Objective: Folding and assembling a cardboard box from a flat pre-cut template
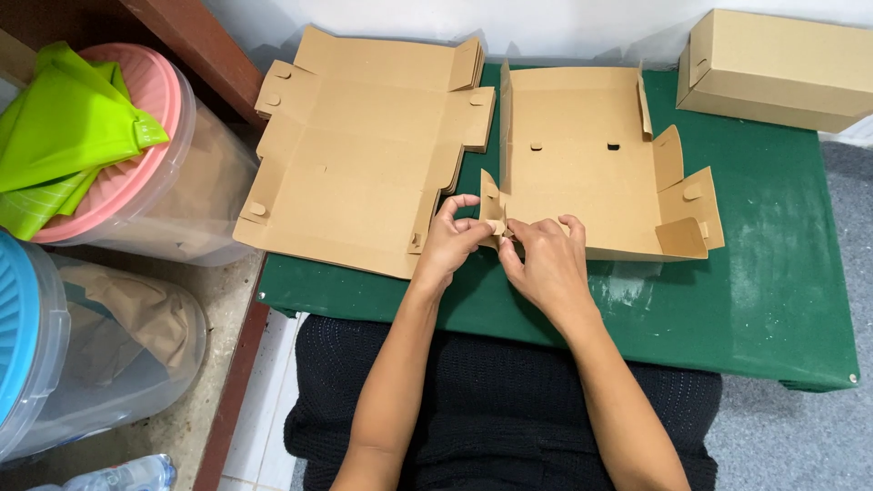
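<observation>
The head view looks down on a green table (773,273) where a half-formed cardboard box (582,173) lies open in front of the seated person. Its far wall and left wall stand up, and the right-hand flaps (691,209) are partly raised but loose, so the box looks to me somewhere near the middle of its folding. The near edge is what is being worked now. The left hand (450,241) pinches the small corner tab (493,214) at the box's near-left corner, thumb and fingers closed around it. The right hand (546,259) rests just beside it on the near wall, fingers curled and pressing the card at the same corner; the two hands nearly touch.

What seems left, by my reckoning: the near wall is not yet upright, the near-right corner is unlocked, and the lid panel is not closed.

To the left, touching the table's edge, a stack of flat blanks (364,155) waits unfolded. At the far right corner sits one finished box (773,68), closed. Off the table on the left stand clear plastic tubs (191,191), one with a pink lid under a green cloth (64,136).
</observation>
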